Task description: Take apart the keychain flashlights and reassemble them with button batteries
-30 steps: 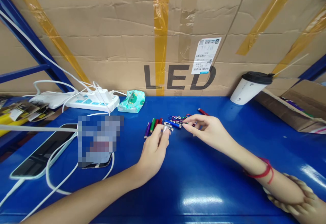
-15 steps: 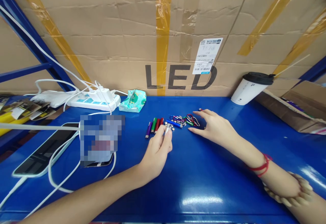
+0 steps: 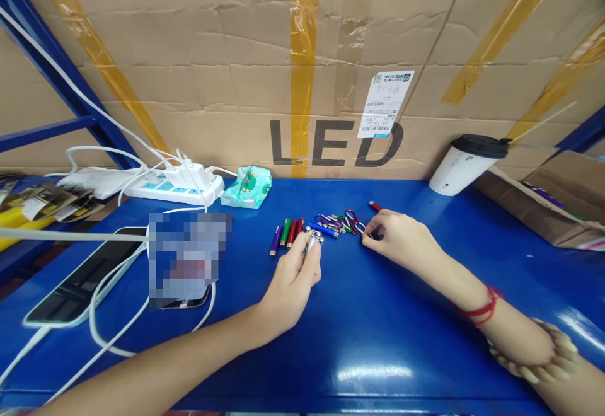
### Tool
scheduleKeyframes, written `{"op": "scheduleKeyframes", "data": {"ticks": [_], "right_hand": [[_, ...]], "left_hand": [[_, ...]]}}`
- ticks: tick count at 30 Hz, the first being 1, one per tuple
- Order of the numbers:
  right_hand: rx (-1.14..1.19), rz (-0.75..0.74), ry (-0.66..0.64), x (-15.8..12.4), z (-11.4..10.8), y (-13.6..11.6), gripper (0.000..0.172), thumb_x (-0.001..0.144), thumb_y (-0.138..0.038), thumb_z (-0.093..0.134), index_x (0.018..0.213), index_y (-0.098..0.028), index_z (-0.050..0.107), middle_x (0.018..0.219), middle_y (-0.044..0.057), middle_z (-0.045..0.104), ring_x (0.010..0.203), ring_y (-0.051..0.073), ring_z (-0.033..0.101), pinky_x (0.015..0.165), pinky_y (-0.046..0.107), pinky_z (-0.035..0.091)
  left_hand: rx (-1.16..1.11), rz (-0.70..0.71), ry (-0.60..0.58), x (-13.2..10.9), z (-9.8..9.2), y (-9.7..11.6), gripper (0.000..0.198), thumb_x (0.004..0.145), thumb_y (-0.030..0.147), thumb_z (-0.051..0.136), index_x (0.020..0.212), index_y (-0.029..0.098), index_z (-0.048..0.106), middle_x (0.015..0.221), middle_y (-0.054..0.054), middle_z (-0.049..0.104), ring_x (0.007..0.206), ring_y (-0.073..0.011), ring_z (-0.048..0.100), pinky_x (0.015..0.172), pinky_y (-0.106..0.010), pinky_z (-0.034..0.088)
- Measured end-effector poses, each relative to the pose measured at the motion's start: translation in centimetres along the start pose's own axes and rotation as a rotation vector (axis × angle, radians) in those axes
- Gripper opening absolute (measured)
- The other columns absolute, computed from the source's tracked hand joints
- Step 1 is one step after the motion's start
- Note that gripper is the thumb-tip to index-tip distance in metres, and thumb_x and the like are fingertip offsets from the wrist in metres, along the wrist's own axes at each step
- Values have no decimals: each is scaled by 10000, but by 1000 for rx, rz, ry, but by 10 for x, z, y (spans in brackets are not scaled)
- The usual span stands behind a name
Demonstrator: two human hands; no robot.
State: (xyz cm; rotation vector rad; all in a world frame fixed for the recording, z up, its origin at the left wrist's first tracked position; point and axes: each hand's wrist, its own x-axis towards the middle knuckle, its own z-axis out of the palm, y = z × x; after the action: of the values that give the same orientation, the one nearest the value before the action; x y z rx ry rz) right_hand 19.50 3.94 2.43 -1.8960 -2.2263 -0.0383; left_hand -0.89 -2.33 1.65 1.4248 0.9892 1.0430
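Note:
My left hand (image 3: 292, 280) is closed around a small silver keychain flashlight (image 3: 312, 239) on the blue table (image 3: 359, 340). Just beyond it lie a purple, a green and a red mini flashlight (image 3: 285, 233) side by side, then a blue flashlight (image 3: 322, 229) and a tangle of coloured carabiner clips (image 3: 343, 220). My right hand (image 3: 399, 239) rests on the table to the right of the clips, fingers pinched at the end of the red clip. A further red flashlight (image 3: 375, 205) lies behind that hand.
A cardboard wall marked LED (image 3: 335, 142) closes the back. A white cup with a black lid (image 3: 466, 164) leans at the right, beside an open carton (image 3: 553, 202). On the left lie a power strip (image 3: 174, 188), white cables, a tablet (image 3: 78, 283) and a tissue pack (image 3: 246, 187).
My right hand put down what it pinched, spread flat over the clips, then curled again at their right end. My left hand has kept the silver flashlight nearly still.

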Motion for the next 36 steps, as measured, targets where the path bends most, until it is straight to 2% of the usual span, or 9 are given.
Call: {"op": "scheduleKeyframes", "data": {"ticks": [6, 11, 14, 17, 22, 26, 29, 32, 36], "right_hand": [[146, -37, 179, 0, 0, 1, 67, 692, -262, 642, 698, -203, 673, 673, 10, 650, 609, 188, 619, 524, 251, 425], [339, -509, 414, -9, -6, -9, 101, 828, -233, 559, 790, -178, 635, 728, 8, 667, 626, 138, 617, 620, 242, 464], [383, -757, 394, -17, -12, -19, 81, 868, -183, 551, 832, -171, 623, 782, 11, 677, 696, 132, 627, 677, 243, 469], [395, -876, 357, -23, -15, -25, 63, 879, -147, 556, 861, -161, 615, 851, 25, 674, 755, 132, 627, 681, 242, 467], [417, -926, 376, -26, -14, -26, 34, 872, -145, 588, 889, -143, 618, 873, 46, 668, 758, 138, 625, 672, 246, 478], [507, -931, 307, -25, -11, -25, 48, 876, -145, 586, 902, -132, 625, 885, 62, 660, 793, 143, 622, 721, 245, 497], [527, -901, 262, -24, -9, -26, 127, 906, -180, 547, 1004, -132, 612, 922, 72, 659, 828, 154, 622, 738, 251, 500], [430, -866, 253, -25, -7, -25, 242, 948, -233, 474, 1142, -119, 561, 891, 71, 662, 763, 161, 627, 660, 259, 496], [262, -890, 219, -28, -6, -27, 315, 985, -278, 371, 1139, -87, 568, 747, 55, 630, 646, 164, 611, 561, 264, 468]], "left_hand": [[25, -26, 14, 1, -2, -5, 294, 942, 384, 277, 714, 199, 285, 524, 76, 312, 479, -81, 258, 469, -221, 218], [9, -61, 58, 3, 0, -6, 301, 929, 424, 311, 733, 195, 313, 523, 77, 329, 472, -76, 280, 458, -206, 228], [-78, -41, 113, 5, 1, -5, 274, 897, 423, 399, 762, 195, 333, 570, 76, 331, 486, -70, 291, 452, -192, 236], [-62, 6, 171, 5, 0, -6, 254, 867, 386, 486, 778, 194, 346, 654, 61, 366, 546, -70, 348, 487, -183, 280], [76, 51, 160, 3, -1, -8, 201, 867, 315, 499, 778, 191, 369, 669, 58, 391, 564, -75, 372, 529, -193, 322], [17, 50, 121, 4, -1, -9, 186, 891, 301, 445, 776, 202, 338, 633, 61, 399, 549, -82, 397, 510, -191, 327], [38, 50, 81, 4, -1, -10, 164, 892, 278, 429, 782, 205, 331, 623, 59, 415, 533, -84, 401, 498, -191, 320], [88, 49, 59, 4, -3, -9, 141, 897, 287, 402, 797, 204, 347, 632, 44, 439, 542, -96, 420, 500, -200, 320], [267, 74, 53, 1, -4, -7, 114, 894, 286, 396, 820, 198, 391, 596, 40, 437, 518, -111, 410, 524, -229, 314]]}}
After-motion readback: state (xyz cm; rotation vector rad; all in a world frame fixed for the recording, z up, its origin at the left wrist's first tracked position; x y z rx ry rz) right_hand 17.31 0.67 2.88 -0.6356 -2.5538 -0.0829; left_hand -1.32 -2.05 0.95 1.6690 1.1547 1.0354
